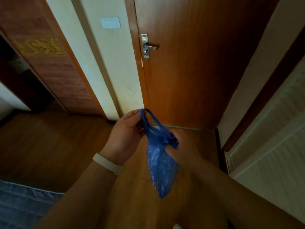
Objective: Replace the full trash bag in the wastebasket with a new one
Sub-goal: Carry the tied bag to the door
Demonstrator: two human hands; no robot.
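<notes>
Wooden flooring (49, 146) spread brown beneath me, and at the lower left corner, nearest my feet, lay the edge of a blue-grey rug (21, 205). My two bare forearms reached forward over the floor. On my left wrist sat a pale wristband (107, 163). My left hand (123, 138) was raised, its fingers (132, 113) pinched shut on the loop handle at the top of the blue trash bag (159, 166). My right hand (183, 146) sat lower and just to the right, its fingers closed around the bunched, knotted neck of the same bag, where crumpled plastic stuck out past my knuckles. Below the knot the bag hung free in the air between my arms, tapering to a point, clear of the floor; its plastic was wrinkled and glossy. I could not tell what was inside it. Beyond my hands stood a closed brown wooden door (189, 71) with a metal lever handle (149, 47) on a plate at its left edge. Left of the door ran a strip of cream wall carrying a white light switch (110, 22), and further left stood a reddish wooden panel (54, 71) with a golden ornament on it, beside a dark opening. On the right side a pale ribbed surface (272, 146) ran along the wall; I could not tell what it was.
</notes>
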